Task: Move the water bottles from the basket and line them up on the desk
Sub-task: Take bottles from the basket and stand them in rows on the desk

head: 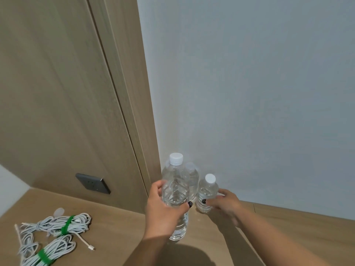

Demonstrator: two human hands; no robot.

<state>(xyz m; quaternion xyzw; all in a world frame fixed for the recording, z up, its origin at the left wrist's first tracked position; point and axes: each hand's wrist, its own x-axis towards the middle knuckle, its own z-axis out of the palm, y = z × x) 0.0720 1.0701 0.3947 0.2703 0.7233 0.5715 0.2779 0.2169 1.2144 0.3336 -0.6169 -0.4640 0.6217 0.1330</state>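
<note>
My left hand (163,206) grips a tall clear water bottle (175,185) with a white cap, held upright just above the wooden desk (119,227). To its right, my right hand (224,204) holds a smaller clear bottle (207,192) with a white cap, close to the white wall. Behind and between these two stands a third clear bottle (193,179), partly hidden by the tall one. Whether the two held bottles touch the desk I cannot tell. The basket is out of view.
Two bundles of white cable (57,233) tied with green straps lie on the desk at the left. A grey wall socket (93,183) sits in the wooden panel behind. The white wall (249,93) borders the desk at the back right.
</note>
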